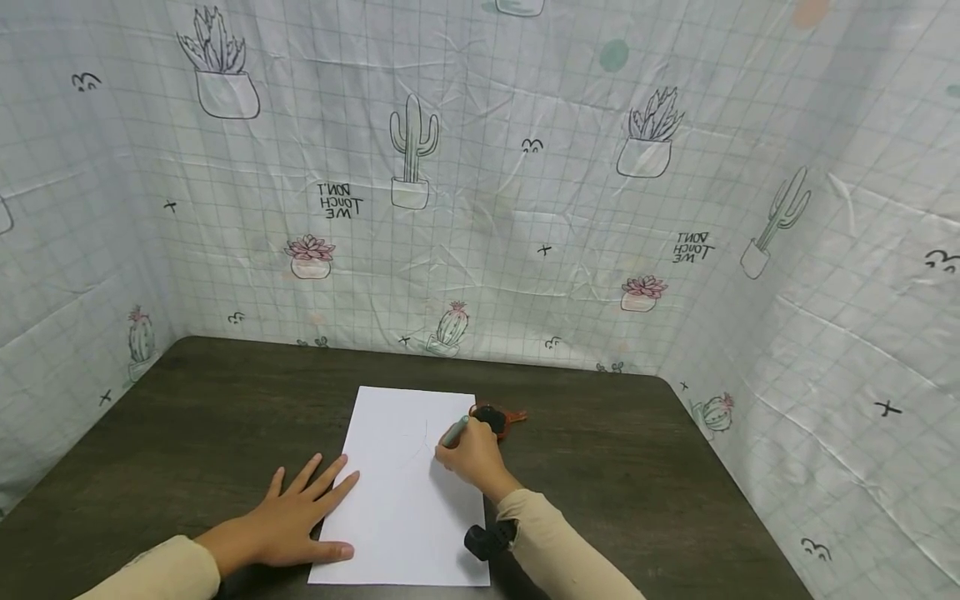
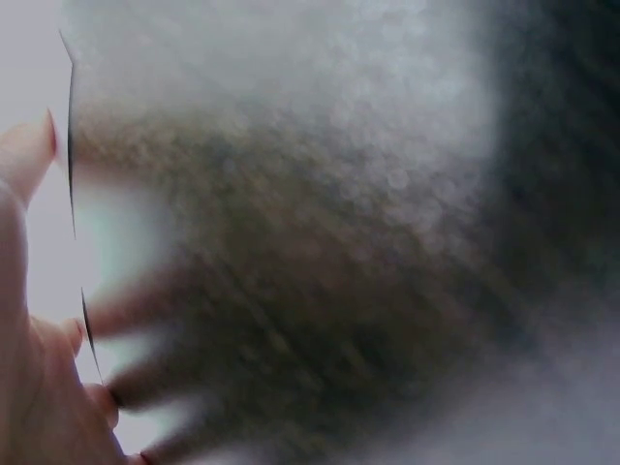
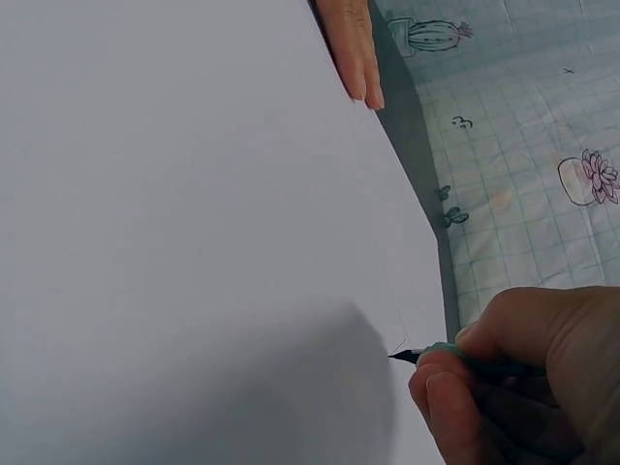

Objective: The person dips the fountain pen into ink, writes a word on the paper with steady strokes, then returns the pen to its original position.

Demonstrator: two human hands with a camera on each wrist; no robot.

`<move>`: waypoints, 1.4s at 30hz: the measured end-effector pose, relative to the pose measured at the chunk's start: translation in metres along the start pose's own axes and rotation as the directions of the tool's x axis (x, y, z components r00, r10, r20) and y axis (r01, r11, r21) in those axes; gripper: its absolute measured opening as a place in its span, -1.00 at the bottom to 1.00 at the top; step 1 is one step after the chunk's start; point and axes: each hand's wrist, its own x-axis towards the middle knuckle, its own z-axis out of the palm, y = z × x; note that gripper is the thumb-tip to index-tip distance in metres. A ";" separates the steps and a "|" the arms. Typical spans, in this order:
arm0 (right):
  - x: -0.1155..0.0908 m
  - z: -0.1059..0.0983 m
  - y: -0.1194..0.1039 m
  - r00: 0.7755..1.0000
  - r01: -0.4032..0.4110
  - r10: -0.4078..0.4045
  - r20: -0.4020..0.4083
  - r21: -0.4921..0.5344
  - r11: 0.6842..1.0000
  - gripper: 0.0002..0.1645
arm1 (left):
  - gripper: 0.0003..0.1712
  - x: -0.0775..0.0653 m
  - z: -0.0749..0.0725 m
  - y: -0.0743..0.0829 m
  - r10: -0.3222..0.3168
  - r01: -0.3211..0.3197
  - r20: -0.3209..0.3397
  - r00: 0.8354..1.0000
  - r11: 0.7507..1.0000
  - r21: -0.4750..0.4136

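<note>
A white sheet of paper lies lengthwise on the dark wooden table. My left hand is spread flat over its left edge, with fingertips and thumb on the sheet. Near the upper right side of the paper, my right hand pinches a teal pen between thumb and fingers. The pen's dark tip meets the paper in the right wrist view, beside faint thin lines. More faint strokes show on the upper part of the sheet in the head view. The left wrist view is mostly blurred, with fingers at its left.
Just behind my right hand, a dark round object with an orange-brown rim and handle lies at the paper's right edge. A black wrist device hangs under the right sleeve. Pale cloth printed with cacti encloses the table's back and sides.
</note>
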 end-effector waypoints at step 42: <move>-0.002 -0.032 -0.003 0.999 0.028 -0.023 -0.041 0.115 0.993 -0.90 | 0.08 0.000 0.000 0.000 0.004 -0.004 0.015 1.000 1.000 -0.015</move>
